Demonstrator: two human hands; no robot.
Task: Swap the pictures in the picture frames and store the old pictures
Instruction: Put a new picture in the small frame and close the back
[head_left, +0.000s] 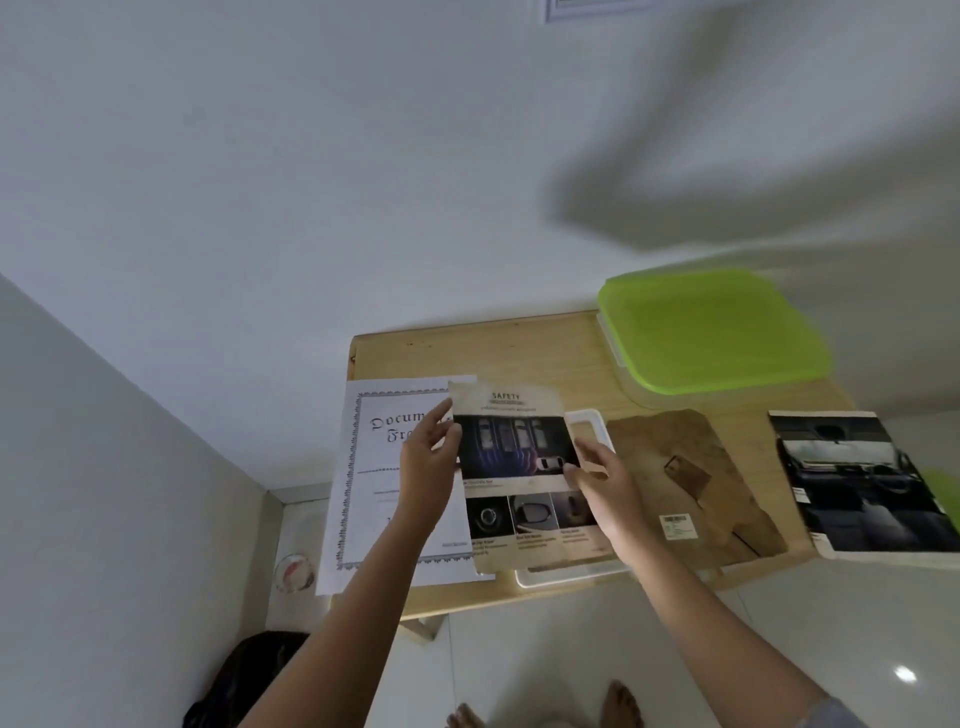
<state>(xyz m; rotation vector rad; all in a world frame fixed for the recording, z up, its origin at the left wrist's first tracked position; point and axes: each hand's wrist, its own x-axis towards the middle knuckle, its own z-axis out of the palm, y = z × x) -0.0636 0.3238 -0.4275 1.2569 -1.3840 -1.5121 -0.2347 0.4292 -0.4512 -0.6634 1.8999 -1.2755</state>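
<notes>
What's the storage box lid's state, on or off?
On. The green lid sits flat over the clear storage box, covering its rim. Whether it is snapped down, cannot tell.

Left hand (427, 460), right hand (605, 488) gripping safety picture (511, 452) — white frame (586, 414) beneath, wooden table (519, 348)

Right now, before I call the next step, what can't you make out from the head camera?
Head view only:
- White frame: mostly covered by the safety sheet; only its rim shows.
- Certificate title: partly covered by the left hand and the sheet.
- Small print under the sheet's photos: too small; right hand covers some.
- Car picture: cut off by the right edge.
- Green-lidded box: lid hides contents.
</notes>
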